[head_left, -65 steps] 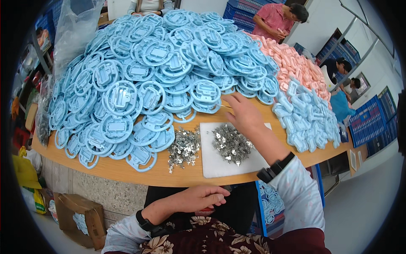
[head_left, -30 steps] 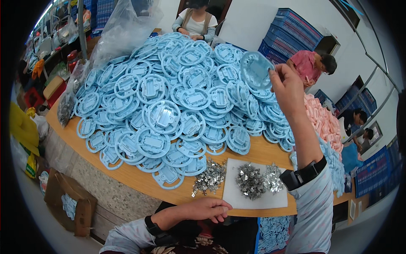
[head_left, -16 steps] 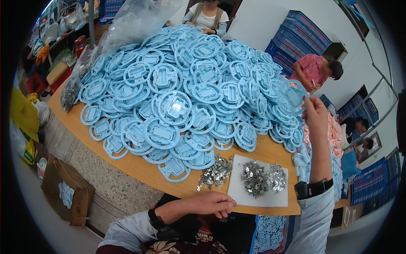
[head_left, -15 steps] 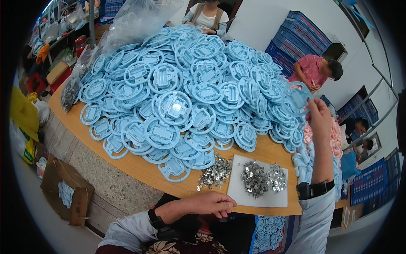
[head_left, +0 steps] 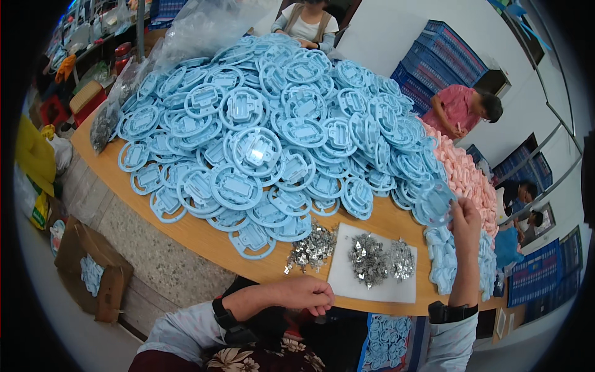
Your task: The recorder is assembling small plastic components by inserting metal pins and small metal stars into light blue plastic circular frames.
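My right hand (head_left: 466, 218) pinches the rim of a light blue round plastic part (head_left: 434, 204) at the right end of a big heap of like parts (head_left: 304, 133). These are rings with a slotted plate inside. My left hand (head_left: 312, 294) is curled closed at the table's front edge; anything in its fingers is hidden. Just beyond it lies a white sheet (head_left: 341, 280) bearing two piles of small silvery metal pieces (head_left: 368, 260). To the sheet's left is another metal pile (head_left: 314, 248), on the bare wood.
Light blue plastic pieces (head_left: 441, 260) and pink pieces (head_left: 471, 177) lie on the right of the wooden table (head_left: 207, 251). A cardboard box (head_left: 114, 291) stands on the floor at left. A blue crate (head_left: 387, 341) is below the front edge. Two people work beyond the heap.
My right hand has come down toward me with the blue round part, from above the heap's right end to its lower edge. The left hand has shifted slightly left, its fingers more curled.
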The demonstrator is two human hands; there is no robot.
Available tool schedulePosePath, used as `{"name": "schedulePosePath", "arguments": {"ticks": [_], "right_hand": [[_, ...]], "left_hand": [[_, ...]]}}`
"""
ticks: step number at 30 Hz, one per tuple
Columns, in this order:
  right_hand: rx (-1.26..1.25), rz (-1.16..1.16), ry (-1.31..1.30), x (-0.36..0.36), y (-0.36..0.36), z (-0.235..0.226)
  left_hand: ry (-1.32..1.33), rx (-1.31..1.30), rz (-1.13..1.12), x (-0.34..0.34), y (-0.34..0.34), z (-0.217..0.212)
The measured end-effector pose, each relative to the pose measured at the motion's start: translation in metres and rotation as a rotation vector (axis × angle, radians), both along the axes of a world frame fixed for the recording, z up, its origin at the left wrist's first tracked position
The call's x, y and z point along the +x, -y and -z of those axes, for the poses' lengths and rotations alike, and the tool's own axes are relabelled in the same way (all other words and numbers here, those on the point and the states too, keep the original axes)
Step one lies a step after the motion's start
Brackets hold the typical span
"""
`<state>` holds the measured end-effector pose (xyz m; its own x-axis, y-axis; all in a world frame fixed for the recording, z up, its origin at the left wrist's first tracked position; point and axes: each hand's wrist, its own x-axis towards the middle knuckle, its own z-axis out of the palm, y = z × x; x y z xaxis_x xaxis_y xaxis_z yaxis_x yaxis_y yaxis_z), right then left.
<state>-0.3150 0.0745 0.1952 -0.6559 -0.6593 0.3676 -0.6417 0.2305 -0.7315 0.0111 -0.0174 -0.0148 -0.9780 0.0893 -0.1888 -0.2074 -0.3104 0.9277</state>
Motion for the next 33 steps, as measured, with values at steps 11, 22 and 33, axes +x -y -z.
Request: {"name": "schedulePosePath", "arguments": {"ticks": [11, 22, 33], "right_hand": [[0.088, -0.351, 0.086, 0.086, 0.092, -0.026], [-0.040, -0.461, -0.639, 0.156, -0.032, 0.067], [0.059, -0.281, -0.285, 0.176, -0.110, 0.130]], "left_hand": [[0.045, 0.016, -0.063, 0.008, 0.003, -0.008], [-0.050, 0.682, -0.328, 0.007, 0.000, -0.036], [-0.012, 0.491, -0.551, -0.013, -0.027, -0.054]]}}
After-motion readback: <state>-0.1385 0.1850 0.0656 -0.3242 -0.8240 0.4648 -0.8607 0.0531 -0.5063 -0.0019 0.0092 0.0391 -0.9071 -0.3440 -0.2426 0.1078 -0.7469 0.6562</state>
